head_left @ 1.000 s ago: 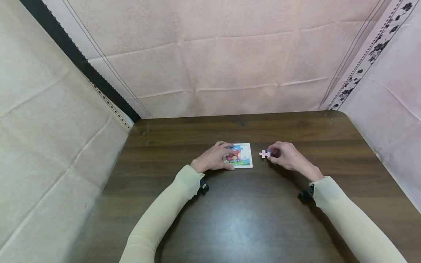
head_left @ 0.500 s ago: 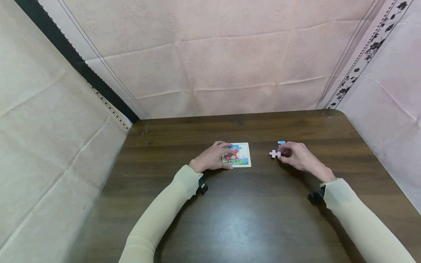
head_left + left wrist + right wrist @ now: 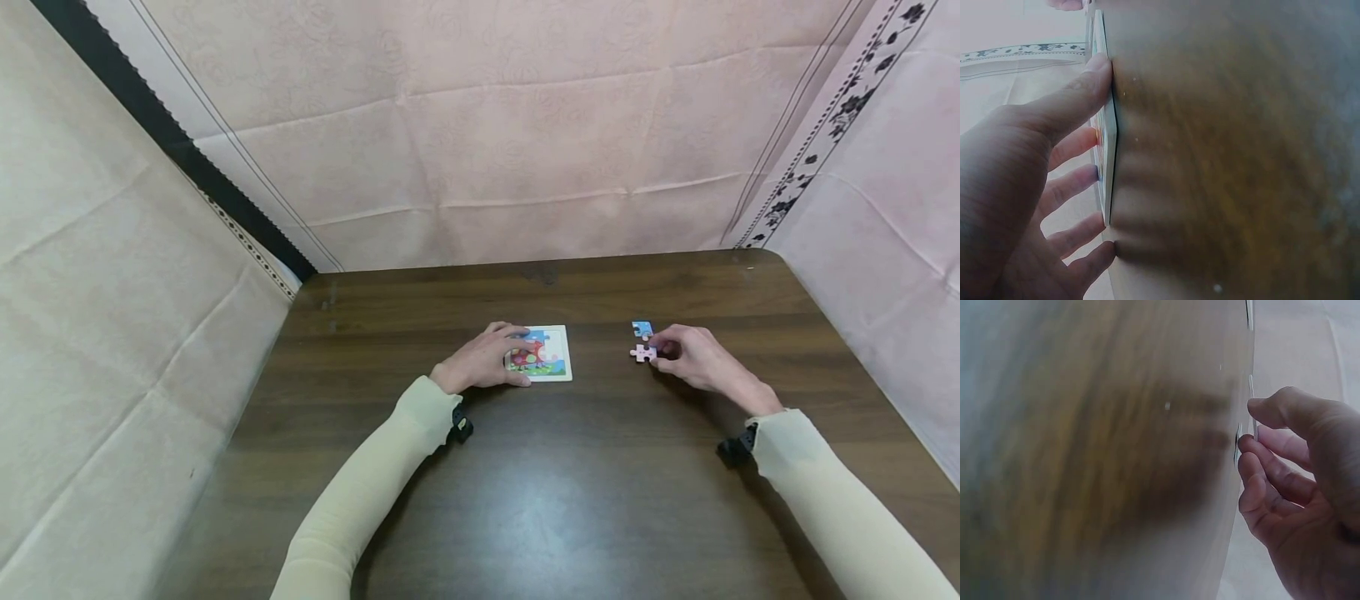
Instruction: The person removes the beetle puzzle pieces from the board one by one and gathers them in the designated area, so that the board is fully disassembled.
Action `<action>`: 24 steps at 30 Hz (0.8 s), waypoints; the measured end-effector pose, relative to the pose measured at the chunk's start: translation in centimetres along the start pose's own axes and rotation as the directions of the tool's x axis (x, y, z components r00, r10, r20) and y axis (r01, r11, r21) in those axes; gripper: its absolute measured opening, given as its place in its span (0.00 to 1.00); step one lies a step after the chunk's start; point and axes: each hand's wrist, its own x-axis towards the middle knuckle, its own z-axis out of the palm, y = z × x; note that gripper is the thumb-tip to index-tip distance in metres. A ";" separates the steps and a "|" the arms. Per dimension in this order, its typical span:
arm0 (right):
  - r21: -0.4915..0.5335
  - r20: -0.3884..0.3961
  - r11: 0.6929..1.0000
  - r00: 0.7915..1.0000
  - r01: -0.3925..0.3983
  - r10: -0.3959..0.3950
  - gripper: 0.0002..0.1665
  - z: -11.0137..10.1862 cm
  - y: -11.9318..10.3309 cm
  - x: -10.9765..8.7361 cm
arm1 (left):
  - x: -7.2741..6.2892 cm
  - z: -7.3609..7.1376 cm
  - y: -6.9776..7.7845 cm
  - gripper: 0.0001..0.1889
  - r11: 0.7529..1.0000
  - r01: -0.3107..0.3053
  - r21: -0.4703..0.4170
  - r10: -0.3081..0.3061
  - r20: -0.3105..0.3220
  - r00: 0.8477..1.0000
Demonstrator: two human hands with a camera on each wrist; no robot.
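Observation:
A small white-framed jigsaw puzzle point(image 3: 556, 354) with a red and green picture lies flat on the table. My left hand point(image 3: 483, 360) rests on its left part, with the thumb at the near edge and the fingers spread over the picture, as the left wrist view shows along the board's edge point(image 3: 1110, 137). Off to the right, my right hand point(image 3: 699, 360) pinches a pale pink puzzle piece point(image 3: 642, 353) between thumb and fingertips. Seen edge-on in the right wrist view, the pinched piece point(image 3: 1251, 387) is a thin strip. Just beyond it lies a blue puzzle piece point(image 3: 642, 327).
The dark wooden table point(image 3: 480, 492) extends around both hands, and its far edge meets a pale cloth backdrop point(image 3: 510, 167). More cloth point(image 3: 112, 375) hangs along the left side and the right side. A strip of table separates puzzle from loose pieces.
My right hand has moved right with the pink piece, away from the puzzle, so the blue piece now shows beyond it. The left hand stays on the puzzle.

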 end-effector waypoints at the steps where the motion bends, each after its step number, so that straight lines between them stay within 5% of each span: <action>1: -0.002 0.000 1.000 1.000 0.001 -0.001 0.18 0.0 0.1 0.0 | 0.0 0.0 0.0 0.36 1.000 0.000 0.000 0.000 0.000 1.000; 24: 0.002 0.013 1.000 1.000 0.020 -0.020 0.15 -0.1 1.2 0.4 | 0.1 0.0 -0.2 0.36 1.000 -0.010 -0.010 0.010 0.001 1.000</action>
